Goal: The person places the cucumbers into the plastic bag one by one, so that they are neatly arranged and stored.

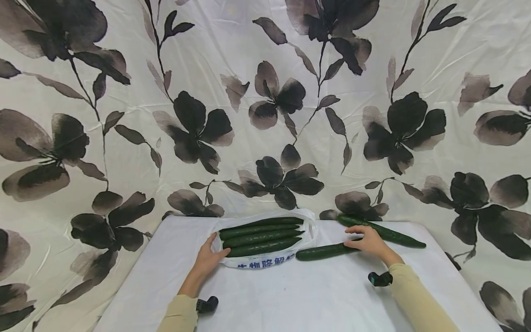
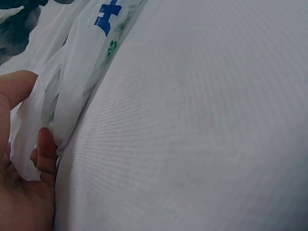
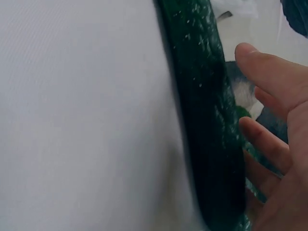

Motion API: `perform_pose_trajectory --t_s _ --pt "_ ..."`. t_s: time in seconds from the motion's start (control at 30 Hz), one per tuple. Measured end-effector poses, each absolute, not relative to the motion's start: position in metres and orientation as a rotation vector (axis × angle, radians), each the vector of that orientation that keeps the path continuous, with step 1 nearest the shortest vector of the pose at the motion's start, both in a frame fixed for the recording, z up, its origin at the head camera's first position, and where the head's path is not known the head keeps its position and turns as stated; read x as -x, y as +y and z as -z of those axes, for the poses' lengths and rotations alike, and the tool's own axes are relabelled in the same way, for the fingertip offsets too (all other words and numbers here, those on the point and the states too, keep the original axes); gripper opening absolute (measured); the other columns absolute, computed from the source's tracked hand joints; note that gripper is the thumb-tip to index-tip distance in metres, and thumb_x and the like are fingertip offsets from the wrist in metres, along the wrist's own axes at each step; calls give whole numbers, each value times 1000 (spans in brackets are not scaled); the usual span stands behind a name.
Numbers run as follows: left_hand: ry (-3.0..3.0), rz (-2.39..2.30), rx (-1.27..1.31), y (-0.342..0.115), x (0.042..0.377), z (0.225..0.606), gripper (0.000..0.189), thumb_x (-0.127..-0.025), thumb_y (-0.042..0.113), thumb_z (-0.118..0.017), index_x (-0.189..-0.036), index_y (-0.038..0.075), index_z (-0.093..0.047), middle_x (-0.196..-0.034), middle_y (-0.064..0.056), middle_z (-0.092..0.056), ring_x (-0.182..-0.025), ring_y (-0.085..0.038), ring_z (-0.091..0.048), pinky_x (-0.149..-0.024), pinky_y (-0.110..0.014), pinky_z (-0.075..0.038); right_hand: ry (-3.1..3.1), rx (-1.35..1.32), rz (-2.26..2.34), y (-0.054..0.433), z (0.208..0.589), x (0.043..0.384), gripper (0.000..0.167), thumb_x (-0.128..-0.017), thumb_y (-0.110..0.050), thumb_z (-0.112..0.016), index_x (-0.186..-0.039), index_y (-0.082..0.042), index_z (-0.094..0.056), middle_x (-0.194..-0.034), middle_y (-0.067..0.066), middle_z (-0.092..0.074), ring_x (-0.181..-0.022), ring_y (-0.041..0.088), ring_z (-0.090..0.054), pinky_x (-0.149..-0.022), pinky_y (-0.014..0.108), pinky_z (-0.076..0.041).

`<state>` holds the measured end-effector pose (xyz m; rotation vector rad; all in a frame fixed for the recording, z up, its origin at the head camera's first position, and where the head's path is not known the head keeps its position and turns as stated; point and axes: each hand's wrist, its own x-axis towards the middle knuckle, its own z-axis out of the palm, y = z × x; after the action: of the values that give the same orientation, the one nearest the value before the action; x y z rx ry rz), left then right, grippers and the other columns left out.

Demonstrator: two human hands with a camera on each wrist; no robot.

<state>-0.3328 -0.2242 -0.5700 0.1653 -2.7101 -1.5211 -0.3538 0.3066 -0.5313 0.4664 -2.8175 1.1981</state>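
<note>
A white plastic bag (image 1: 265, 263) with blue printed characters lies on the table, several long dark green cucumbers (image 1: 261, 238) side by side in its opening. At the bag's left end my left hand (image 1: 209, 258) holds the edge, thumb toward the front. The left wrist view shows thin plastic between thumb and fingers (image 2: 46, 154). Right of the bag lies a loose cucumber (image 1: 323, 252), its left tip close to the bag. My right hand (image 1: 370, 242) hovers over its right end, thumb and fingers apart around it; in the right wrist view the thumb (image 3: 264, 67) stands off the cucumber (image 3: 207, 110).
Another loose cucumber (image 1: 394, 234) lies slantwise behind my right hand, near the table's back edge. A white cloth covers the table (image 1: 265, 304). Behind it hangs a pale curtain (image 1: 232, 152) with dark flowers. Each wrist carries a small black device (image 1: 380, 279).
</note>
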Motion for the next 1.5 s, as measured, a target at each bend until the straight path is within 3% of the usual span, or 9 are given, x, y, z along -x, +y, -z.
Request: perform_pose_trajectory --t_s 0.27,0.43,0.6,0.73,0.83,0.97,1.17,1.33,1.5 --pt "-2724 1495 -157 -222 337 565 86 -87 28 -71 -152 -1 -22 -153 -29 -24 -140 -47 -19 -110 -61 -21 -2843 -439 -1173 314 539 351 48 -79 -34 -81 -116 -6 -69 -120 15 -63 -112 37 -56 -92 53 -47" --pt "-2721 1490 -135 -220 336 564 86 -88 29 -71 -151 -3 -22 -152 -30 -23 -139 -49 -18 -110 -62 -20 -2887 -436 -1036 314 539 349 46 -76 -40 -82 -112 -13 -72 -110 5 -67 -106 31 -59 -90 52 -47" --pt "-2729 1494 -170 -223 327 568 84 -89 26 -70 -152 -2 -22 -153 -30 -21 -140 -48 -17 -110 -62 -20 -2967 -497 -942 307 540 344 45 -78 -48 -78 -111 -19 -72 -97 -6 -63 -89 17 -58 -77 41 -48" --pt "-2715 1527 -142 -221 325 567 86 -89 28 -70 -152 -3 -21 -154 -30 -19 -140 -49 -15 -110 -63 -19 -2987 -581 -983 304 539 333 45 -79 -44 -78 -114 -16 -70 -92 -5 -60 -80 14 -54 -66 35 -46" --pt "-2717 1525 -132 -220 326 566 85 -89 28 -70 -152 -3 -21 -154 -30 -20 -140 -49 -16 -110 -63 -19 -2955 -684 -1010 302 538 325 43 -82 -33 -79 -118 -12 -68 -97 -2 -62 -83 17 -56 -69 36 -49" --pt "-2730 1492 -127 -220 329 565 84 -90 27 -69 -152 -3 -21 -153 -30 -21 -140 -49 -17 -110 -62 -20 -2874 -814 -995 299 538 314 40 -84 -17 -77 -122 -10 -65 -109 3 -64 -97 22 -59 -81 43 -50" --pt "-2742 1480 -121 -222 332 564 85 -90 29 -69 -152 -3 -21 -153 -31 -21 -139 -50 -17 -109 -63 -20 -2809 -866 -976 292 544 300 38 -85 -12 -74 -121 -16 -65 -115 -1 -64 -106 24 -59 -89 49 -48" --pt "-2738 1493 -139 -221 331 564 85 -89 28 -70 -152 -2 -21 -153 -31 -21 -139 -49 -17 -109 -63 -21 -2735 -844 -888 288 549 291 39 -83 -12 -76 -120 -21 -65 -111 -7 -64 -104 22 -60 -83 51 -45" --pt "-2720 1538 -147 -220 328 563 86 -89 27 -70 -152 -2 -19 -154 -30 -18 -140 -49 -16 -110 -63 -21 -2721 -812 -860 285 544 282 39 -83 -13 -76 -120 -22 -66 -109 -10 -63 -102 20 -58 -77 42 -40"
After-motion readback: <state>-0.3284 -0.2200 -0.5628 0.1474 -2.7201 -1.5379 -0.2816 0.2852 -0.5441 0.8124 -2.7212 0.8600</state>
